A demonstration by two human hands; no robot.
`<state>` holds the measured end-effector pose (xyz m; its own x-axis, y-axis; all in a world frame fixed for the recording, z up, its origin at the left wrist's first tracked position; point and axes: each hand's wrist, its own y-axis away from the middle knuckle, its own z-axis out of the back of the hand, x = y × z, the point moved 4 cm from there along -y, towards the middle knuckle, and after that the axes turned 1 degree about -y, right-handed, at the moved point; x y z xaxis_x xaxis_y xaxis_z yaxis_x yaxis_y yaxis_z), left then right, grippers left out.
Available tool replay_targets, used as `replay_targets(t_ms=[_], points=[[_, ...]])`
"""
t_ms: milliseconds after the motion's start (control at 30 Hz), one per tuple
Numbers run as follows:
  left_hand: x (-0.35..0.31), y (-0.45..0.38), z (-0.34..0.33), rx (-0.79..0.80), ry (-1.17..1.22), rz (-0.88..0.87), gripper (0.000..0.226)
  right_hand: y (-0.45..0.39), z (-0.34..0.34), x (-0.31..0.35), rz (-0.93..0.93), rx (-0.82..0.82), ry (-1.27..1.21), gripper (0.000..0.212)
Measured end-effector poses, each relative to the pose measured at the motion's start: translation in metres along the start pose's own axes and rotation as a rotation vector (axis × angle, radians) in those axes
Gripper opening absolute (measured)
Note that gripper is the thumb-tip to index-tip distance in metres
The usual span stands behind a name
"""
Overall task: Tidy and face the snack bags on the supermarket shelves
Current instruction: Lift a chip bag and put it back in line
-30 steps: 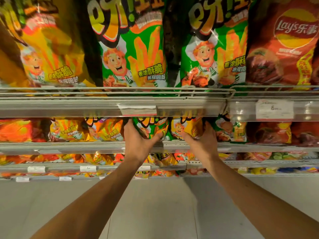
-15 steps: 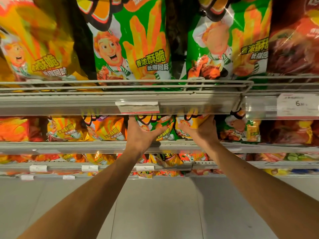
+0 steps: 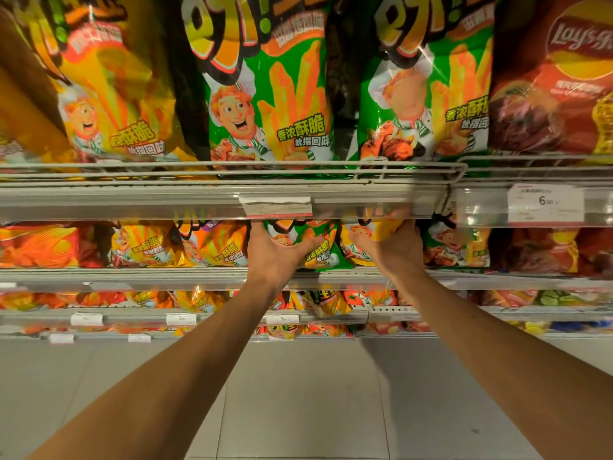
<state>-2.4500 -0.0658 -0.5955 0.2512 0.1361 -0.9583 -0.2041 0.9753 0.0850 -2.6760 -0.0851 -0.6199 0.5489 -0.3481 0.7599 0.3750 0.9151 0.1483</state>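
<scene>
White price tag (image 3: 545, 203) on the shelf edge strip (image 3: 132, 202); pale tiled floor (image 3: 298, 410) below

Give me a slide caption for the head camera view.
Left hand holds a green snack bag, right hand a yellow one.

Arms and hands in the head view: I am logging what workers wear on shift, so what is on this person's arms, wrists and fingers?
Both forearms are bare for as much as the picture shows; no sleeve comes into view. The left hand and the right hand wear no gloves. No watch, band or bracelet shows on either wrist. No ring can be seen, though most of the fingers are hidden behind the shelf edge and the bags.
</scene>
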Motion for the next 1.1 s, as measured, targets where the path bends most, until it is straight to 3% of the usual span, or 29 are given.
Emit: replay_targets(t_ms=[500,667,800,900,1100], points=[[0.013,0.030,0.014,0.008,-0.086,0.142,0.079,0.043,0.029,-0.032,-0.053,0.089,-0.158,0.099],[0.000,0.029,-0.010,-0.018,-0.135,0.112,0.072,0.060,0.064,-0.077,-0.090,0.039,-0.147,0.095],[-0.011,0.024,-0.041,-0.027,-0.117,0.125,0.089,0.069,0.094,-0.111,-0.124,-0.059,-0.147,0.086],[-0.020,0.018,-0.074,-0.006,-0.090,0.096,0.066,0.071,0.110,-0.130,-0.136,-0.079,-0.184,0.083],[-0.015,0.004,-0.117,-0.140,-0.135,0.156,0.057,0.069,0.126,-0.152,-0.086,-0.033,-0.195,0.088]])
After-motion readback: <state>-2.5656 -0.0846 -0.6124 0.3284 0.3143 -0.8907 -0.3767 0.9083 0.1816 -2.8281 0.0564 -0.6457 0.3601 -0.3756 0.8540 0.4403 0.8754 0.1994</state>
